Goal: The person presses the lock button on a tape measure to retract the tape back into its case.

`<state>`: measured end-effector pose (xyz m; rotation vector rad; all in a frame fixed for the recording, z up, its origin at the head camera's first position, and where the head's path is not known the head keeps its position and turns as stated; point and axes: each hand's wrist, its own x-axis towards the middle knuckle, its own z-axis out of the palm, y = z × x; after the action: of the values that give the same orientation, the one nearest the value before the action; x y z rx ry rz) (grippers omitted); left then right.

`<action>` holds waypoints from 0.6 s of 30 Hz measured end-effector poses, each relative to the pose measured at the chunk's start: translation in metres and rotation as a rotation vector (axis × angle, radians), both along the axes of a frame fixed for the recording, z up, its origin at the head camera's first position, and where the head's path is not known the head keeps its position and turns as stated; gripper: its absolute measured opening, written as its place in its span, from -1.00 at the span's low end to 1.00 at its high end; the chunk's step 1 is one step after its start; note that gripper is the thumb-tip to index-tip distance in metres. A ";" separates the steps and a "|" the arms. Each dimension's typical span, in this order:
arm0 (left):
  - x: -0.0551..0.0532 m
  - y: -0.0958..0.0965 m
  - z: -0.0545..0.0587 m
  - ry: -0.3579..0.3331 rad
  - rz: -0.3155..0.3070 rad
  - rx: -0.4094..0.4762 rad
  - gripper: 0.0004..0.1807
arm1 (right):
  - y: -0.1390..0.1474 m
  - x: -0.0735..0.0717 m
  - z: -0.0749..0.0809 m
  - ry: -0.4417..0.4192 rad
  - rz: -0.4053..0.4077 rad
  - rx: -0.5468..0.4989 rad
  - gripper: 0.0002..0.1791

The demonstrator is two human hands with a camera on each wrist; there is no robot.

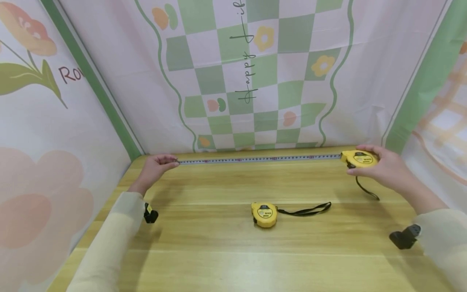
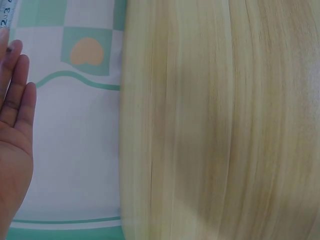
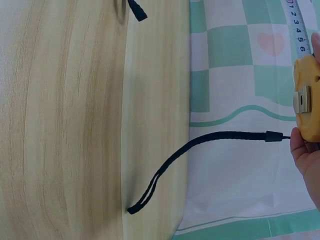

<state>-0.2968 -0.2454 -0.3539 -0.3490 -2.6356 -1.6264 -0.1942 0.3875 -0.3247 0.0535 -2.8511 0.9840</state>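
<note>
Near the table's back edge, my right hand (image 1: 388,168) grips a yellow tape measure (image 1: 360,159) by its case. Its blade (image 1: 255,159) is drawn out to the left in a nearly straight line. My left hand (image 1: 155,168) pinches the blade's end between thumb and fingertips. In the right wrist view, a metal belt clip (image 3: 303,100) shows on the case, and a black wrist strap (image 3: 215,136) hangs from it. Only a bit of the numbered blade (image 2: 6,17) appears in the left wrist view, beside the fingers.
A second yellow tape measure (image 1: 265,215) lies on the wooden table (image 1: 219,263), its black strap (image 1: 306,211) stretched to the right. Behind the table hangs a patterned cloth (image 1: 255,81), with more printed cloth at left and right. Each sleeve cuff carries a small black camera (image 1: 405,237).
</note>
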 end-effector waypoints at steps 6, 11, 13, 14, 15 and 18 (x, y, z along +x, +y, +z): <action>0.000 0.001 0.001 0.004 -0.002 0.004 -0.54 | -0.001 0.000 0.000 -0.011 0.003 -0.004 0.00; 0.000 0.002 0.000 0.009 -0.019 0.019 -0.60 | -0.002 0.000 -0.001 -0.014 0.005 0.001 0.01; -0.001 0.002 -0.001 0.011 -0.026 0.018 -0.59 | -0.003 0.000 -0.001 -0.013 0.004 0.004 0.01; -0.001 0.003 -0.001 0.007 -0.024 0.020 -0.60 | -0.003 0.000 0.000 -0.012 0.006 0.001 0.01; -0.001 0.003 -0.001 0.007 -0.025 0.018 -0.60 | -0.004 0.001 0.000 -0.012 0.006 -0.002 0.01; -0.002 0.004 -0.001 0.002 -0.025 0.016 -0.59 | -0.005 0.002 0.001 -0.010 0.007 -0.009 0.01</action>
<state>-0.2990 -0.2413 -0.3552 -0.3842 -2.6257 -1.6517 -0.1923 0.3821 -0.3241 0.0574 -2.8570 1.0018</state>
